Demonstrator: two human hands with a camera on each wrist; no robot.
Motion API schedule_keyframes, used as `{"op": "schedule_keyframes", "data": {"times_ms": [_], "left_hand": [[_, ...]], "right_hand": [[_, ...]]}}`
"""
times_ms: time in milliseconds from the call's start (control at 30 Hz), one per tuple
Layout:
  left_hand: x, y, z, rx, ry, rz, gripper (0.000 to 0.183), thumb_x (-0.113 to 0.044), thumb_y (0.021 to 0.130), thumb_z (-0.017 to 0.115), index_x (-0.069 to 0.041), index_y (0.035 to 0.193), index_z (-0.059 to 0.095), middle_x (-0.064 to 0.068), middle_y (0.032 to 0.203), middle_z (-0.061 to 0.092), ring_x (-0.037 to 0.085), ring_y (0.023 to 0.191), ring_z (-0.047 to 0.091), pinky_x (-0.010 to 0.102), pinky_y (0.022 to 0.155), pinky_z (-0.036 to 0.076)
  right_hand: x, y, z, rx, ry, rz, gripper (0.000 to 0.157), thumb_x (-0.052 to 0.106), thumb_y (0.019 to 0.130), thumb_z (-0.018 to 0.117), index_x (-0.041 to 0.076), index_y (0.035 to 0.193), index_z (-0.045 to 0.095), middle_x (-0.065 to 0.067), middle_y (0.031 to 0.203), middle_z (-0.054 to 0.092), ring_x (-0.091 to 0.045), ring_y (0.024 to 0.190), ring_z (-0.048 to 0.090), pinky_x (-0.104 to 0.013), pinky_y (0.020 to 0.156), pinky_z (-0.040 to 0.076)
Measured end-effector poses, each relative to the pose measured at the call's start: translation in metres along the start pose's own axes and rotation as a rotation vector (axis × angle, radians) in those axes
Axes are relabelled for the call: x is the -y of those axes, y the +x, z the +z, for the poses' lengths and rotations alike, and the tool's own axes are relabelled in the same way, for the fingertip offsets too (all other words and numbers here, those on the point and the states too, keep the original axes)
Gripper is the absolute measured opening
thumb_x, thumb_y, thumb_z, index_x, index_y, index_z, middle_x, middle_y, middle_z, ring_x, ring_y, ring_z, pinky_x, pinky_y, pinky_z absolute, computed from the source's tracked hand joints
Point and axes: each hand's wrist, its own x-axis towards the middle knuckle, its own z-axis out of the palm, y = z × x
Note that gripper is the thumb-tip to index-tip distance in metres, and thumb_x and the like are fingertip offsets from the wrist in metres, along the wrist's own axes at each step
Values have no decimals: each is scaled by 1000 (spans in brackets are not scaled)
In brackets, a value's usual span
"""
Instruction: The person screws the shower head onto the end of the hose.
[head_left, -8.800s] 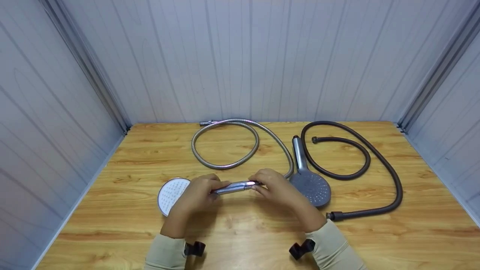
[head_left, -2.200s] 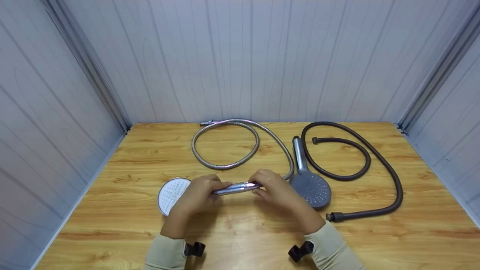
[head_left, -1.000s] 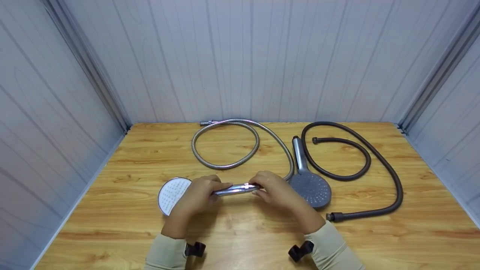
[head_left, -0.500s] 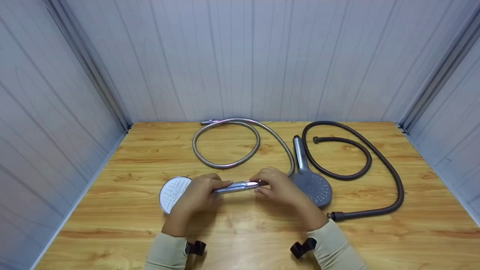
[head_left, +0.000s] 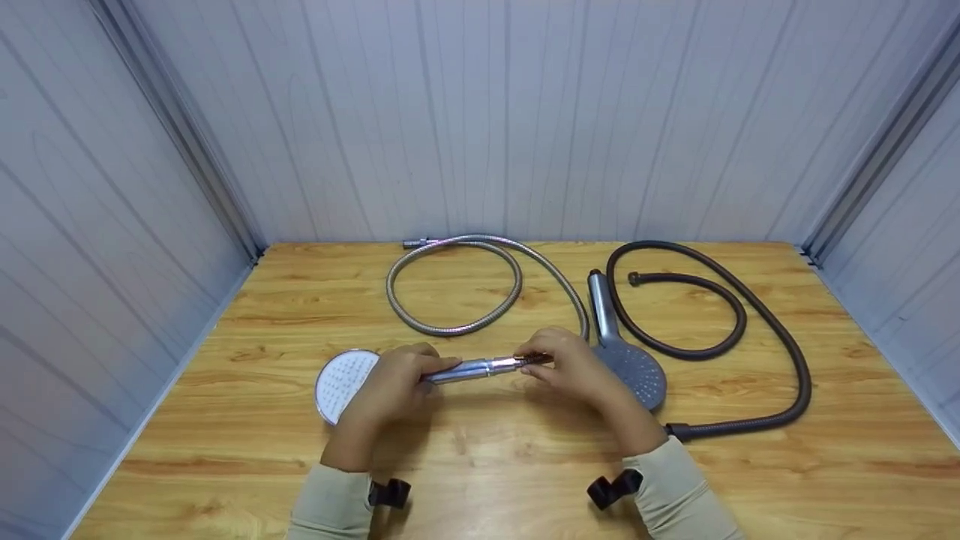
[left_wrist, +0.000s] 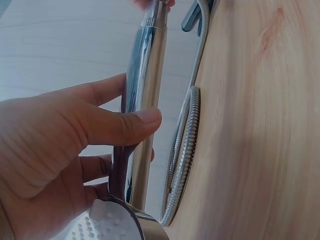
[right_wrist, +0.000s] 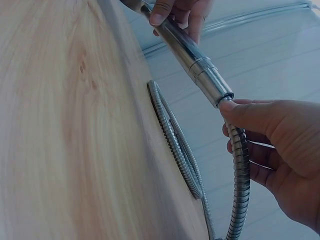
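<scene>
My left hand [head_left: 394,382] grips the handle of a chrome shower head [left_wrist: 147,65], thumb across the front. Its round white spray face [head_left: 343,384] points up at the left, partly covered by that hand. At the other end of the handle sits the hose's chrome connector [right_wrist: 212,86], with no gap visible between them. Just beyond the connector, my right hand [head_left: 574,367] pinches the silver metal hose [right_wrist: 241,172] between thumb and fingers. Both hands hold the joined pieces above the wooden table [head_left: 465,465].
Silver hose lies looped behind the hands, its free end fitting [head_left: 416,244] at the back edge. A grey shower head [head_left: 634,379] lies by my right wrist, partly hidden. Right of it curls a dark grey hose [head_left: 780,330]. White panels [head_left: 480,112] enclose the back and sides.
My right hand has shifted right and slightly away, off the connector and onto the hose, so more of the connector shows. My left hand keeps its grip with little movement.
</scene>
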Motion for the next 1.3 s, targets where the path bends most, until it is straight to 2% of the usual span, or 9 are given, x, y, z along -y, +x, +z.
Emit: {"op": "schedule_keyframes", "data": {"times_ms": [233,567,867,1100,1300], "left_hand": [[1,2,0,6,-18,-10,51,12,79,65,-15,121,71,0,94,65,14,77,55,30,67,49],[2,-3,2,-21,-20,43,50,12,77,68,-13,120,72,0,95,66,15,78,57,31,66,49],[5,-1,2,0,-9,23,49,8,79,71,-15,122,71,-1,95,66,15,80,58,32,69,50],[7,2,1,28,1,13,49,9,79,68,-15,122,70,1,98,67,16,84,61,34,72,52],[10,5,2,43,-10,-4,47,6,81,69,-16,122,71,-1,98,67,15,83,60,33,72,52]], "right_hand": [[-1,1,-2,19,44,51,15,7,82,77,6,96,74,-3,91,69,-19,84,62,-31,74,52],[-3,-2,0,15,57,57,14,5,81,77,7,95,75,-1,89,69,-18,84,60,-31,73,50],[-3,-2,3,37,49,88,13,6,82,77,8,95,75,0,90,69,-17,85,60,-32,74,50],[-7,0,5,31,40,69,12,6,82,77,8,94,75,-1,90,69,-19,83,60,-32,73,50],[-7,2,4,39,38,101,13,8,82,76,8,96,74,-2,90,69,-19,84,61,-33,75,50]]}}
